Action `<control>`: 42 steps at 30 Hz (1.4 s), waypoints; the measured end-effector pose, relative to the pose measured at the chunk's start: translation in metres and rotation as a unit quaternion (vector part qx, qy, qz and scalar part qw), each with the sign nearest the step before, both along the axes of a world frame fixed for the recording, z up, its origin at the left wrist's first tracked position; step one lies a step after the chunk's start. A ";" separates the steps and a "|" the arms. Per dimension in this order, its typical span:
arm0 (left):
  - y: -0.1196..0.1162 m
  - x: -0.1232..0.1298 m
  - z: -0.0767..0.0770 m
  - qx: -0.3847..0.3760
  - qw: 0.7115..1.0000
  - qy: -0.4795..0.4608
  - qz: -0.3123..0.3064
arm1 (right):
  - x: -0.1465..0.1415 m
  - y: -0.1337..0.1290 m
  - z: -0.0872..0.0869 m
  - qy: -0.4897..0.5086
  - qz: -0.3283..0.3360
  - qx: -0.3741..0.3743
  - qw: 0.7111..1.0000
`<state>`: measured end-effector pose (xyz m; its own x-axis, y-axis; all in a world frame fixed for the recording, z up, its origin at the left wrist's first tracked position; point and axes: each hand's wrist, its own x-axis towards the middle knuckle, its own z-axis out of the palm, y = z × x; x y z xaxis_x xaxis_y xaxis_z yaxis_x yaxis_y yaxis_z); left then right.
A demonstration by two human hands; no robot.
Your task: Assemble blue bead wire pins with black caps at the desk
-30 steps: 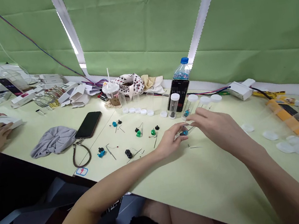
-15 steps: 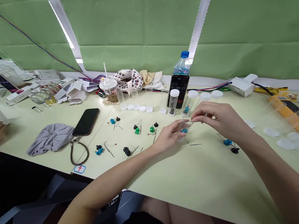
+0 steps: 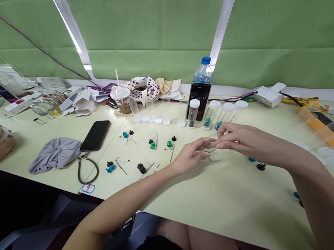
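1. Above a pale table [image 3: 221, 204], the left hand [image 3: 190, 156] is grasping a clear tube [image 3: 209, 144].
2. The tube is leaning, its long axis apparently running up and rightward toward the right hand [image 3: 239, 136].
3. Right fingertips are meeting beside the upper end; whether they are pinching anything, we cannot tell.

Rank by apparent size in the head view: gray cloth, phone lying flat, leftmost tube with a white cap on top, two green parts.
1. Gray cloth
2. Flat phone
3. White-topped tube
4. Left green part and right green part: look alike, unranked.
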<state>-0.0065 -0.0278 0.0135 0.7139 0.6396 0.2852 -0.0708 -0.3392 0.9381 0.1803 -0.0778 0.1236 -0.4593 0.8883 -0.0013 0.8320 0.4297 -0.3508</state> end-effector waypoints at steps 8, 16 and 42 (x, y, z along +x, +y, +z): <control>0.003 0.002 -0.004 -0.086 0.994 -0.067 0.004 | -0.007 0.005 -0.005 0.032 -0.004 -0.012 0.999; 0.006 -0.007 0.015 -0.123 0.968 -0.166 0.140 | -0.005 0.012 -0.028 -0.103 -0.112 0.013 0.988; -0.003 0.002 -0.009 -0.088 0.985 -0.079 0.127 | -0.014 0.005 -0.013 0.379 -0.178 0.117 0.900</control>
<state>-0.0049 -0.0311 0.0047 0.4798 0.8414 0.2484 -0.1537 -0.1982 0.9680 0.1658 -0.0726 0.1107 0.0656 0.9146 0.3991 0.4909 0.3186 -0.8109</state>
